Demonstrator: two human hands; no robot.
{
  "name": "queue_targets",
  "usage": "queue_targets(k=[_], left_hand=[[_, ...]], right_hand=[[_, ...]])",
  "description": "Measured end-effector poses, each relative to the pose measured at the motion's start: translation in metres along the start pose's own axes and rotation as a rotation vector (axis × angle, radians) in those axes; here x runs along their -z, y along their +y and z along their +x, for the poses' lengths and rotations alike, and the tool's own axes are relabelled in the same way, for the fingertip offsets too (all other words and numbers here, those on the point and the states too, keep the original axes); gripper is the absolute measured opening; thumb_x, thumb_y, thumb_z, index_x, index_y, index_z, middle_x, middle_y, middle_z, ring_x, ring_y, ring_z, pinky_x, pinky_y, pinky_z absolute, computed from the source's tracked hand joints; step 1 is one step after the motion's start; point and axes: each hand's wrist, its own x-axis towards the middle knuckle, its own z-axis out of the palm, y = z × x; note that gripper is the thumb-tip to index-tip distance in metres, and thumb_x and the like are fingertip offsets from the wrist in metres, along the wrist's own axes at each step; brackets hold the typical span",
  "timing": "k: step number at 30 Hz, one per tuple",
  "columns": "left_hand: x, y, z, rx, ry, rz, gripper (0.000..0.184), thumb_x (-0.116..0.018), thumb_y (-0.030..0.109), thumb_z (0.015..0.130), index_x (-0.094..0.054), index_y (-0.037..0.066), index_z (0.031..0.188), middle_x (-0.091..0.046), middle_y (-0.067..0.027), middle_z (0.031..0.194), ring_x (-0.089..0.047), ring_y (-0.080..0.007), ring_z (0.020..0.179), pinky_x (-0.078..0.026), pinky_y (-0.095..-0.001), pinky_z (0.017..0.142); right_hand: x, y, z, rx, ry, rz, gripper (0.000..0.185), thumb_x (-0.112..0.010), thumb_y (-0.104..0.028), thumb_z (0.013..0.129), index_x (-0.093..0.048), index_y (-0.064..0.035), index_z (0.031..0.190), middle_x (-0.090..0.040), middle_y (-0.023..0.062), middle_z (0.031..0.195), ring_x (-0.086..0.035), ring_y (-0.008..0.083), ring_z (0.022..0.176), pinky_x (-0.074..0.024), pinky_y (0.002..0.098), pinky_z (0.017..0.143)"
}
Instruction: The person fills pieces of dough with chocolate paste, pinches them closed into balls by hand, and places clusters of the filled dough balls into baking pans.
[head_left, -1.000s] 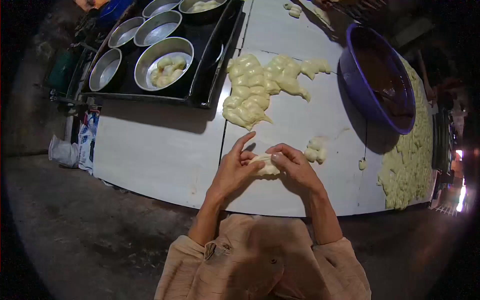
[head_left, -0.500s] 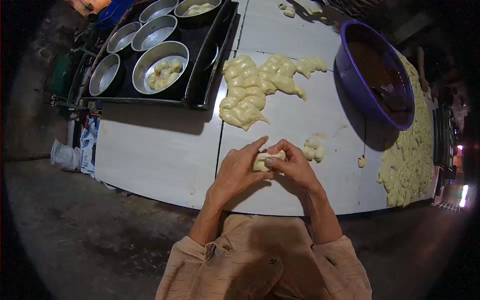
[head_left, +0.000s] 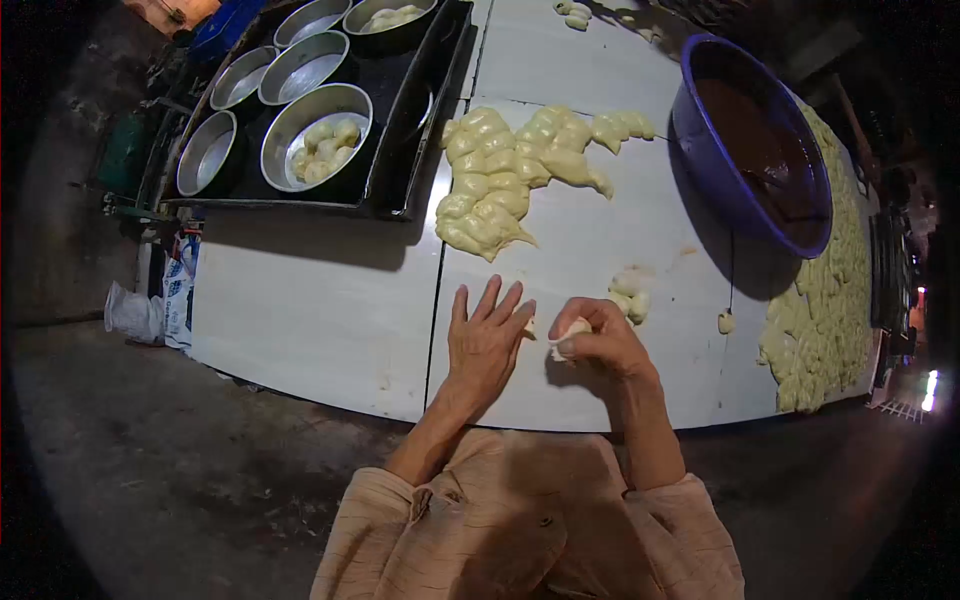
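My right hand [head_left: 605, 345] is closed around a small pale piece of dough [head_left: 572, 338], which shows between thumb and fingers. Back up and fingers spread, my left hand [head_left: 484, 340] is over the white tabletop [head_left: 300, 300]; a bit of dough shows by its index finger. Just beyond my right hand lies a small cluster of dough balls [head_left: 629, 296]. A large lumpy sheet of dough [head_left: 490, 180] rests on the table ahead of my left hand.
At the upper left a black tray [head_left: 385, 160] holds round metal pans, one with dough balls [head_left: 325, 152]. A purple basin [head_left: 700, 130] with brown liquid stands at the right, beside a wide spread of dough [head_left: 825, 300]. One small dough piece [head_left: 726, 322] lies apart.
The hands have moved apart. My left hand let go of the dough, turned palm down and spread its fingers; my right hand kept a piece and moved slightly right.
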Motion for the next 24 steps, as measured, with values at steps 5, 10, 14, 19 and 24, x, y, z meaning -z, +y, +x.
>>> queue_targets(k=[5, 10, 14, 19, 24], left_hand=[[0.013, 0.005, -0.002, 0.057, -0.151, -0.074, 0.088, -0.069, 0.051, 0.086, -0.034, 0.007, 0.154, -0.025, -0.0273, 0.160, -0.019, -0.0433, 0.150, -0.010, -0.0724, 0.113], [0.039, 0.037, 0.035, 0.073, 0.012, -0.467, 0.084, -0.077, 0.054, 0.080, -0.053, 0.002, 0.141, -0.051, -0.0250, 0.145, -0.050, -0.0380, 0.134, -0.021, -0.0649, 0.116], [0.040, 0.050, 0.059, 0.261, -0.109, -0.784, 0.021, -0.073, 0.022, 0.091, -0.076, 0.005, 0.104, -0.076, -0.0142, 0.096, -0.074, -0.0256, 0.081, -0.046, -0.0446, 0.105], [0.022, 0.070, 0.075, 0.291, -0.122, -0.924, 0.033, -0.071, 0.014, 0.093, -0.068, -0.001, 0.123, -0.075, -0.0154, 0.105, -0.073, -0.0201, 0.097, -0.055, -0.0289, 0.086], [-0.007, 0.122, 0.113, -0.210, 0.244, -0.986, 0.078, -0.070, 0.029, 0.095, -0.030, -0.003, 0.153, -0.056, -0.0268, 0.139, -0.060, -0.0347, 0.125, -0.049, -0.0416, 0.104]], right_hand=[[0.006, -0.025, -0.008, 0.190, 0.152, 0.278, 0.049, -0.070, -0.014, 0.088, -0.055, 0.0037, 0.132, -0.067, 0.0160, 0.115, -0.068, 0.0245, 0.100, -0.0594, 0.0356, 0.086], [0.004, -0.019, -0.006, 0.120, 0.263, 0.199, 0.037, -0.064, -0.014, 0.097, -0.058, 0.0002, 0.131, -0.068, 0.0083, 0.110, -0.068, 0.0138, 0.095, -0.0599, 0.0274, 0.081], [0.011, -0.016, -0.013, 0.137, 0.365, -0.027, 0.025, -0.069, -0.014, 0.093, -0.065, -0.0020, 0.115, -0.070, 0.0059, 0.099, -0.069, 0.0105, 0.081, -0.0562, 0.0227, 0.059], [0.039, -0.007, -0.022, 0.693, 0.694, -0.686, 0.022, -0.075, -0.014, 0.088, -0.068, -0.0017, 0.105, -0.066, 0.0085, 0.109, -0.066, 0.0127, 0.086, -0.0552, 0.0277, 0.068], [0.043, -0.036, -0.048, 0.578, 0.665, -0.351, 0.021, -0.074, -0.004, 0.088, -0.064, -0.0025, 0.106, -0.064, 0.0040, 0.098, -0.065, 0.0109, 0.087, -0.0566, 0.0259, 0.076]])
